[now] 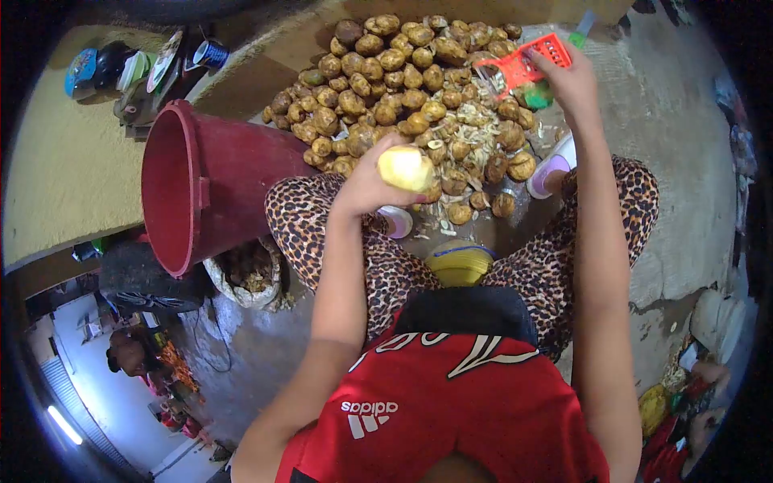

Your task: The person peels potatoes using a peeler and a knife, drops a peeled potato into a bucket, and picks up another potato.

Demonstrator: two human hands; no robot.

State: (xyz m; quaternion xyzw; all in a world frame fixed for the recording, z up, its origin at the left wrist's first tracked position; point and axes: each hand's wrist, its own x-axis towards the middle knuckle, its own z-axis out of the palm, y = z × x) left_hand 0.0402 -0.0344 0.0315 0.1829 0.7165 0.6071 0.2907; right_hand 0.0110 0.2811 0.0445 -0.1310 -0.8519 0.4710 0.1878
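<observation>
A peeled, pale yellow potato (405, 168) sits in my left hand (369, 179), fingers wrapped around it from the left and below. Up at the right, my right hand (570, 79) grips an orange plastic peeler (533, 66) by its perforated handle, with the forked end pointing left. The peeler is apart from the potato. Beyond both hands spreads a heap of unpeeled brown potatoes (392, 79). Pale peel strips (475, 138) lie over the heap's near right part. Something green (538, 97) lies just below the peeler, its kind unclear.
A large dark red bucket (241, 173) lies tilted left of the heap. Below it stands a white sack (241, 278) with brownish contents. Between my legs is a yellow tub-like object (459, 263). Another person (133, 352) is far off at lower left.
</observation>
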